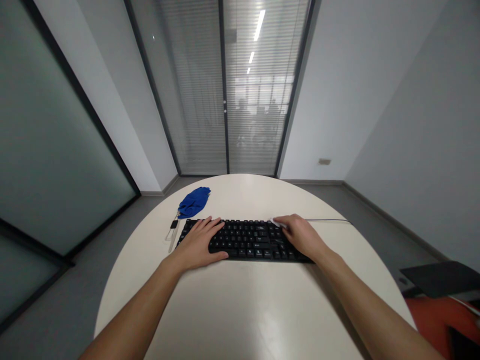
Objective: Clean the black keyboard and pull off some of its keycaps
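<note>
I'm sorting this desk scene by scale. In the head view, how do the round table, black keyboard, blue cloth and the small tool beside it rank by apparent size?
1. round table
2. black keyboard
3. blue cloth
4. small tool, thin and hard to make out

The cloth lies farther off, but the order still holds.

Single head cam, looks fwd & down over round table (240, 310), wide, close

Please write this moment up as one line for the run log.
left hand: flat on keyboard left end | right hand: on right end, holding something white | blue cloth: beyond keyboard
</note>
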Action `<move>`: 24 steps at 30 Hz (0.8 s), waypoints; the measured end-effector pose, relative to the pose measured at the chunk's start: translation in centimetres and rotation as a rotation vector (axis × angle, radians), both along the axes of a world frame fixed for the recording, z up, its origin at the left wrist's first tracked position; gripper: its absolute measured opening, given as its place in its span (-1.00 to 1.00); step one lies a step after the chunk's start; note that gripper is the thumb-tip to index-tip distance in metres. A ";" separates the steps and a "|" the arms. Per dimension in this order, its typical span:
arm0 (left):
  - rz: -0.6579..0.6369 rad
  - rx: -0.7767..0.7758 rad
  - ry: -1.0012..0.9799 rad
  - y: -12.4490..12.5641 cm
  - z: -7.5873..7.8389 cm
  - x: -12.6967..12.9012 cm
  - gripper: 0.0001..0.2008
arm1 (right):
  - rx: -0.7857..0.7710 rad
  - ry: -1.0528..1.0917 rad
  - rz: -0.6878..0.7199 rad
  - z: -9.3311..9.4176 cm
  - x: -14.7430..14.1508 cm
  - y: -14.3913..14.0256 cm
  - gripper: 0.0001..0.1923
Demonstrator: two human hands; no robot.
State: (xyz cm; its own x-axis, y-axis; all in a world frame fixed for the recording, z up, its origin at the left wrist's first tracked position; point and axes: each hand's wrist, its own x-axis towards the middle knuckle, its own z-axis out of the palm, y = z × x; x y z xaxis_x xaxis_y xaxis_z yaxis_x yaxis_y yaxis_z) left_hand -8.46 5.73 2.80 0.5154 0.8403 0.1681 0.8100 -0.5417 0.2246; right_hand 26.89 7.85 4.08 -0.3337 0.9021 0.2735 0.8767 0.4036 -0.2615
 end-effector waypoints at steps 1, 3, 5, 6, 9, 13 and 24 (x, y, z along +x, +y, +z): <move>0.000 0.000 0.000 0.0 0.0 0.0 -0.13 | 0.009 0.007 0.014 0.0 -0.2 0.0 -0.52; 0.001 -0.002 0.003 0.0 0.1 0.1 -0.13 | 0.034 0.026 0.046 -0.1 -0.5 -0.1 -0.51; 0.000 -0.007 0.007 -0.1 0.2 0.1 -0.12 | 0.066 0.040 0.077 -0.4 -0.7 0.0 -0.51; -0.002 -0.009 0.006 -0.1 0.2 0.1 -0.12 | 0.079 0.046 0.090 -0.5 -0.7 0.0 -0.51; -0.008 -0.013 -0.004 -0.1 0.2 0.1 -0.13 | 0.100 0.072 0.114 -0.8 -0.7 0.1 -0.50; -0.009 -0.009 -0.006 -0.1 0.1 0.1 -0.13 | 0.084 0.117 0.179 -0.8 -0.7 0.1 -0.49; -0.009 -0.006 0.007 -0.2 0.2 0.1 -0.13 | 0.054 0.122 0.216 -0.7 -1.0 0.0 -0.53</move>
State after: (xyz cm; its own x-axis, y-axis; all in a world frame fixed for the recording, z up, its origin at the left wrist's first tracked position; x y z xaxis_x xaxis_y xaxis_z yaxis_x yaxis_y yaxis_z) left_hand -8.33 5.57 3.04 0.5240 0.8365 0.1600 0.8066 -0.5478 0.2223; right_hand 25.84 7.87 3.33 -0.4789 0.7962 0.3698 0.7316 0.5948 -0.3333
